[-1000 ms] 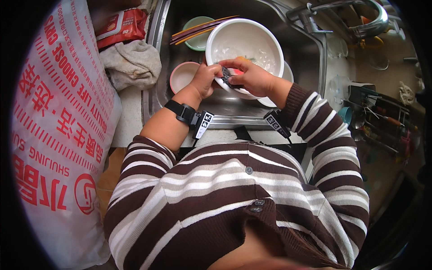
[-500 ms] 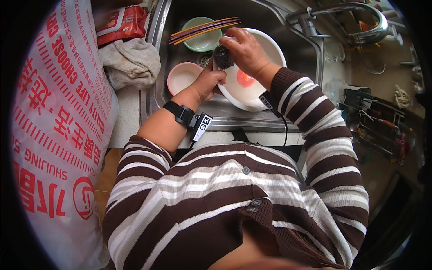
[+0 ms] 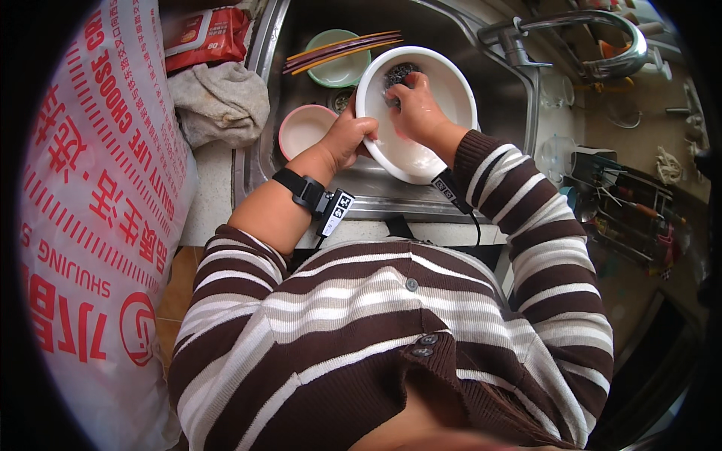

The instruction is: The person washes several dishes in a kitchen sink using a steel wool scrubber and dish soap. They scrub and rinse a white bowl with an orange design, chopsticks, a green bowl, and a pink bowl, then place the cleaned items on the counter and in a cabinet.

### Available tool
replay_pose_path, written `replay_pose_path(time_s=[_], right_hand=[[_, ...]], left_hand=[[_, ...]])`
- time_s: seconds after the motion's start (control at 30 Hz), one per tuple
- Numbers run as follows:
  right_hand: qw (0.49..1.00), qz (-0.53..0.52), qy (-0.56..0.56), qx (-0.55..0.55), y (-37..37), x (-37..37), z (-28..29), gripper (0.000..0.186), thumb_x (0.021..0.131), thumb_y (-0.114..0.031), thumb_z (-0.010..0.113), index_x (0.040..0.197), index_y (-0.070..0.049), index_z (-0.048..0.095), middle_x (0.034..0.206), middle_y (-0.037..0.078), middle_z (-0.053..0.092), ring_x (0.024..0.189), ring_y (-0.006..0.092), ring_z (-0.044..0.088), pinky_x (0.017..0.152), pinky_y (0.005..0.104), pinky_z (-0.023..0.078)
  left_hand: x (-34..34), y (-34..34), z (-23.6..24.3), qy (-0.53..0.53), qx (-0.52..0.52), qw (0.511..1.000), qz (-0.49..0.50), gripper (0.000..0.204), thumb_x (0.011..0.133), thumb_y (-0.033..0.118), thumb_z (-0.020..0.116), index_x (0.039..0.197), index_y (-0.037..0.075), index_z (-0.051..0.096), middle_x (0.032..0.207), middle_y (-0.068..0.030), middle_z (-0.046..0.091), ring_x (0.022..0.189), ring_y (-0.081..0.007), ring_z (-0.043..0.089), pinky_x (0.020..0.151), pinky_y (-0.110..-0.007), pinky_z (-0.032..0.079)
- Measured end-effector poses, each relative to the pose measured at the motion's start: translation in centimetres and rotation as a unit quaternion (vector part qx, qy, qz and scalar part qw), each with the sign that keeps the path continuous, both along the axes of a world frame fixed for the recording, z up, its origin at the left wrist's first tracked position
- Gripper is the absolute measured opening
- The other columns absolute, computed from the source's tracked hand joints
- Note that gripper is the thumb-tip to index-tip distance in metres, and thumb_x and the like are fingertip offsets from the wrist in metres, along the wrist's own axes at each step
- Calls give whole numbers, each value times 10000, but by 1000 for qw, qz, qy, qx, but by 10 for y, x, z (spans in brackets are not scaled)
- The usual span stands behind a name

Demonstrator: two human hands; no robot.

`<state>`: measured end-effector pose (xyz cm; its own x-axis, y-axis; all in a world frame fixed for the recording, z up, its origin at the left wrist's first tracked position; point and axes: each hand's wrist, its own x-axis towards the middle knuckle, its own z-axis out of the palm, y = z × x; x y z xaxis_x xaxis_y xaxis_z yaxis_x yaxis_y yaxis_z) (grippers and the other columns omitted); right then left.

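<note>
In the sink, my left hand (image 3: pixel 348 140) grips the near left rim of a large white bowl (image 3: pixel 407 160), thumb over the edge. My right hand (image 3: pixel 423 110) is inside the bowl, its fingers closed on a dark, metallic-looking wire scrubber (image 3: pixel 401 73) pressed to the far left inner wall. The scrubber is partly covered by my fingers. Left of the white bowl sits a smaller bowl with a pink rim (image 3: pixel 304 134). Behind that stands a pale green bowl (image 3: pixel 336 73), with several orange and dark chopsticks (image 3: pixel 344 52) lying across it.
The metal sink (image 3: pixel 505 120) surrounds the bowls, with a curved faucet (image 3: pixel 635 49) at its far right. A grey cloth (image 3: pixel 222 105) and a red packet (image 3: pixel 207 41) lie left of the sink. A big white plastic bag (image 3: pixel 105 225) fills the left side. Utensils in a rack (image 3: pixel 628 203) stand right.
My right hand has moved the scrubber from the bowl's left rim onto its inner wall, covering most of a red patch inside. My left hand keeps its grip.
</note>
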<state>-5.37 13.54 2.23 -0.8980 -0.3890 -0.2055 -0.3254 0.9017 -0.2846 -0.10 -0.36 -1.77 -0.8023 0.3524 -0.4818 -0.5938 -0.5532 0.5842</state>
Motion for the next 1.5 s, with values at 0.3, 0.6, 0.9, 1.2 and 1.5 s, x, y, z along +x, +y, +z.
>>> replay_pose_path(time_s=[0.3,0.6,0.9,1.2,1.5], right_hand=[[798,-194,-397,-410,-9,1,15,300,680,48,627,954,-32,538,917,66,554,796,166,567,722,255,477],[971,204,45,-119,-21,-17,35,570,672,3,635,1187,-199,499,1143,154,429,1017,289,461,875,366,408],[979,204,20,14,-8,-71,16,323,670,-138,670,961,-122,532,939,80,603,919,286,558,796,391,422],[777,-425,-337,-320,96,-37,-5,364,777,-187,614,1087,-32,501,914,135,593,807,249,604,550,414,502],[497,-605,-374,-497,55,41,-33,240,812,-126,554,1029,-51,485,905,102,570,817,231,591,628,353,540]], left_hand=[[0,0,-2,-23,33,999,-1,536,607,-20,433,1134,73,417,905,-77,498,768,-208,536,630,-357,510],[-1,-1,5,6,18,999,-32,734,615,-12,422,1288,187,205,1088,-121,425,915,-279,537,567,-421,543],[1,3,1,86,-23,996,-31,821,583,-5,447,1328,229,191,1070,-108,435,854,-251,521,493,-359,511],[-2,-4,9,62,-56,995,59,878,563,-21,446,1350,247,163,1161,-111,403,977,-263,472,505,-332,506],[-4,-2,-3,84,-51,989,108,833,563,-36,449,1318,224,212,1139,-86,403,981,-233,441,535,-288,468]])
